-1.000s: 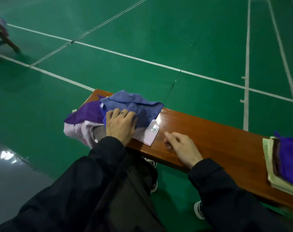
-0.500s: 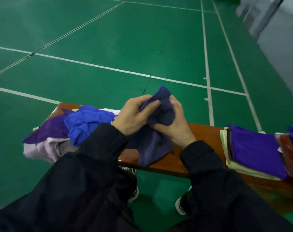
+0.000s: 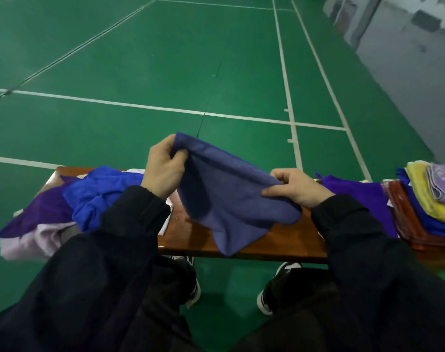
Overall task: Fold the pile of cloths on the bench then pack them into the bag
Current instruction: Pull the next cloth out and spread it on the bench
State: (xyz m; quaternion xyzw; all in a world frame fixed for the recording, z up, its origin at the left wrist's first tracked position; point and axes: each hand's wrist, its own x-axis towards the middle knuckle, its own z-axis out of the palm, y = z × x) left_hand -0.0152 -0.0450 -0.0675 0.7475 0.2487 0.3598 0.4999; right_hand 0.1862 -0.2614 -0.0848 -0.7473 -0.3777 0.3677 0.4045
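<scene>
Both sets of fingers (image 3: pixel 177 157) pinch the slate-blue cloth's (image 3: pixel 224 196) top edge, stretched above the desk (image 3: pixel 274 240). At nine o'clock an unfolded heap (image 3: pixel 64 207) waits; at three o'clock sits a folded stack (image 3: pixel 419 209). No bag visible; roughly halfway.

Indoor sports court: green floor (image 3: pixel 165 59), white lines (image 3: pixel 284 80).

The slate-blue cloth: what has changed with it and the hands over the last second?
The slate-blue cloth was lifted off the unfolded pile and spread open above the bench. The left hand, which was pressing on the pile, now pinches one corner; the right hand, which was resting on the bench, pinches the other. The pile and the folded stack stayed put.
</scene>
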